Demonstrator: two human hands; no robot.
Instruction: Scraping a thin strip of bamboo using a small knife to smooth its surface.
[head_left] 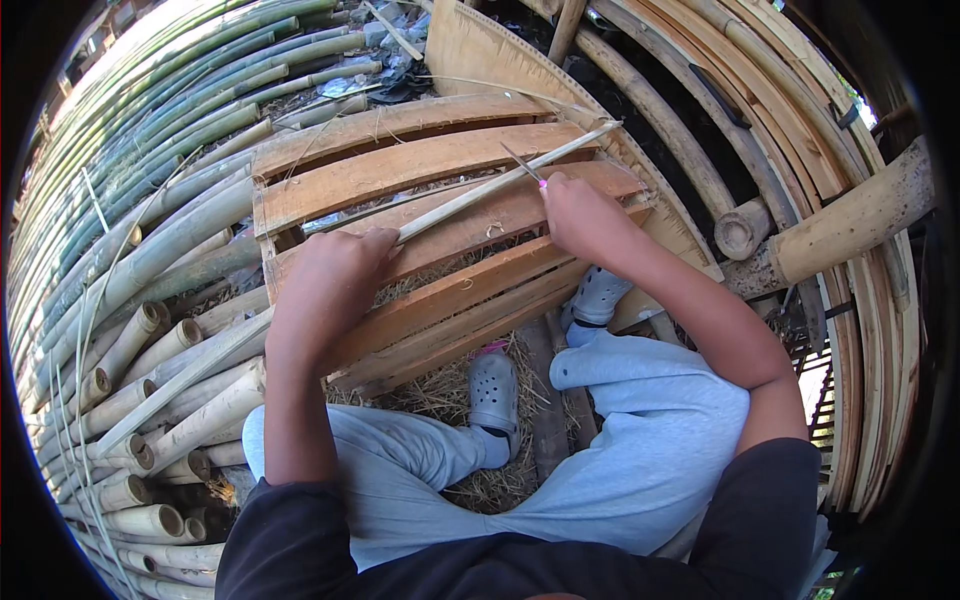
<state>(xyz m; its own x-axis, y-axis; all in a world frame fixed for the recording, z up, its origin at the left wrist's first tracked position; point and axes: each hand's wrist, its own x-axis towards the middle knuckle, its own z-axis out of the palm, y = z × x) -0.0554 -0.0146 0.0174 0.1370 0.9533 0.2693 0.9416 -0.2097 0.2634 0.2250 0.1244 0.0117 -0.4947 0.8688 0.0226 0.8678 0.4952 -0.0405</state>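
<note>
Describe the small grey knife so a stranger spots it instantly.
Start at the big slatted crate of brown wood. Near its right end, the bare right hand grips the small grey knife, its blade crossing a long, pale, narrow strip. The knife's pointed metal blade and pink patch set it apart from the strip.

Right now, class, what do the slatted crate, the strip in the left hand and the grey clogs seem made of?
Slatted crate: wood, apparently unpainted; brown grain shows.
Strip: probably raw bamboo, possibly wood; pale, slender.
Grey clogs: likely moulded foam or rubber, matte; round holes.
</note>
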